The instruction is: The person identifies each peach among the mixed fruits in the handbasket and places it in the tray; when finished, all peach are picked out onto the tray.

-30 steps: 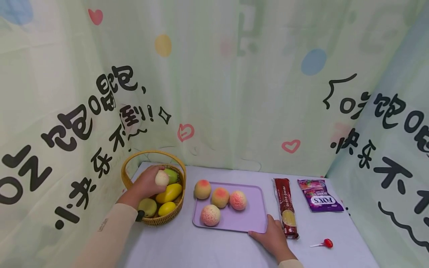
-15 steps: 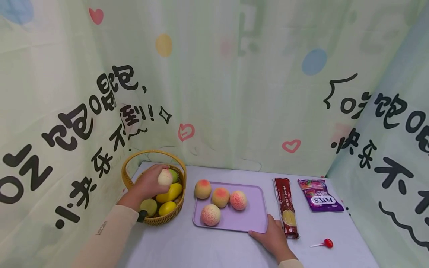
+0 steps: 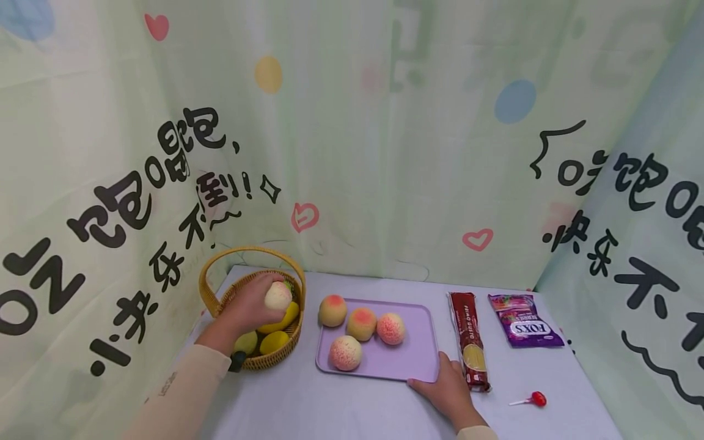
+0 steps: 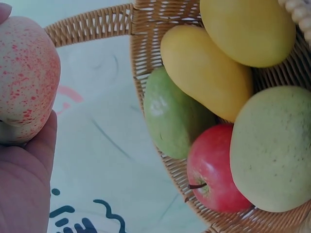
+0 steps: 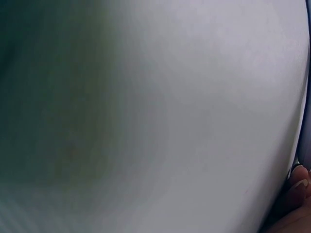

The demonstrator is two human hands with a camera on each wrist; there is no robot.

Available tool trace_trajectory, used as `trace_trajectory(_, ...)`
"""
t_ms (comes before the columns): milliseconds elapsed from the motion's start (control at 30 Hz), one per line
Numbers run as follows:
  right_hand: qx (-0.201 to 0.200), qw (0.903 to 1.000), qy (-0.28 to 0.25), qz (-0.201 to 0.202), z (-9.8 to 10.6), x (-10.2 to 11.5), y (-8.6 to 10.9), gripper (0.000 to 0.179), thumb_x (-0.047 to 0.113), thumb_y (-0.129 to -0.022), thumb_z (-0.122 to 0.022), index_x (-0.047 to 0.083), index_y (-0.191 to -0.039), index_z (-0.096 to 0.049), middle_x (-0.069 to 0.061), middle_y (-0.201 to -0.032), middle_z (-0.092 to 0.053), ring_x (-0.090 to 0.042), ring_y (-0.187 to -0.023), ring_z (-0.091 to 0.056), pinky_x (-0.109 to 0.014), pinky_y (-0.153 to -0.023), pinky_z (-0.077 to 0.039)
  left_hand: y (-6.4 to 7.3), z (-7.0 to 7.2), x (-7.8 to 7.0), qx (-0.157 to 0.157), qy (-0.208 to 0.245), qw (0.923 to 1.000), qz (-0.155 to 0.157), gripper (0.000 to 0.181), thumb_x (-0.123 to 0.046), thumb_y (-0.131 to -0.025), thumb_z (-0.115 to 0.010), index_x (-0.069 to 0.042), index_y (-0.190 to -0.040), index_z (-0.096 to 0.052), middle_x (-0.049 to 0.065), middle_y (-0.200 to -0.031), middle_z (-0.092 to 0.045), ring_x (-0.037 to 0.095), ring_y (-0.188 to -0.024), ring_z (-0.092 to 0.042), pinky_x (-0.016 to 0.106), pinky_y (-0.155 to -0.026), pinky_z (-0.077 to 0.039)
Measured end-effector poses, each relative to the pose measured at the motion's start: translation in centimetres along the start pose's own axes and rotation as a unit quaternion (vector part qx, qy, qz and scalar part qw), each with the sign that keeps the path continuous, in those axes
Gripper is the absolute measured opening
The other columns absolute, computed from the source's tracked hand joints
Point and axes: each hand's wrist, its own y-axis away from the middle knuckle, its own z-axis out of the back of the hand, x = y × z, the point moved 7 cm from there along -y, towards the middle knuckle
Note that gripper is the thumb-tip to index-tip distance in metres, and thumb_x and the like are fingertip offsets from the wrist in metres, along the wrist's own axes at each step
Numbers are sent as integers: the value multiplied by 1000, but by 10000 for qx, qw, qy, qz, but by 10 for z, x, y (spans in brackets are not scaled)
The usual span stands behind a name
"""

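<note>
My left hand grips a pale peach with pink speckles above the wicker basket. In the left wrist view that peach is beyond the basket's rim, with fingers beneath it. Inside the basket lie a red apple, a green mango, a yellow mango, another yellow fruit and a pale green fruit. My right hand holds the near right corner of the purple tray. Several peaches sit on the tray's left and middle.
The basket's arched handle rises over the fruit. Right of the tray lie a long dark red biscuit packet, a purple Fox's sweets bag and a red lollipop. Printed curtains enclose the table's back and sides.
My left hand has moved a little to the right over the basket with the peach in its grip. My right hand and the tray have stayed put.
</note>
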Motion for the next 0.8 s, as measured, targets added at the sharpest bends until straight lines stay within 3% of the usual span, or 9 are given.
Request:
trace_trajectory(267, -23, 10000, -56, 44, 2, 2, 1, 125, 66, -64, -88, -9, -149, -35, -29, -126, -54, -36, -111, -53, -59, -100, -47, 0, -5, -3, -46, 140, 9999, -16, 70, -16, -74, -83, -15, -138, -56, 7, -139, -55, 26, -101, -58, 36, -75, -55)
trace_trajectory(567, -27, 10000, -55, 74, 2, 2, 1, 125, 68, -64, -87, -9, -149, -36, -29, -125, -55, -36, -110, -52, -58, -99, -47, 1, -6, -15, -78, 134, 9997, -172, 69, -18, -75, -84, -12, -139, -57, 6, -136, -57, 26, -106, -57, 43, -83, -56)
trace_trajectory(800, -57, 9999, -58, 128, 2, 2, 2, 124, 66, -64, -88, -10, -148, -36, -29, -123, -55, -36, -109, -53, -58, -98, -47, 1, -8, -22, -110, 103, 9995, -262, 67, -19, -76, -84, -17, -138, -57, 4, -136, -57, 24, -104, -57, 40, -80, -57)
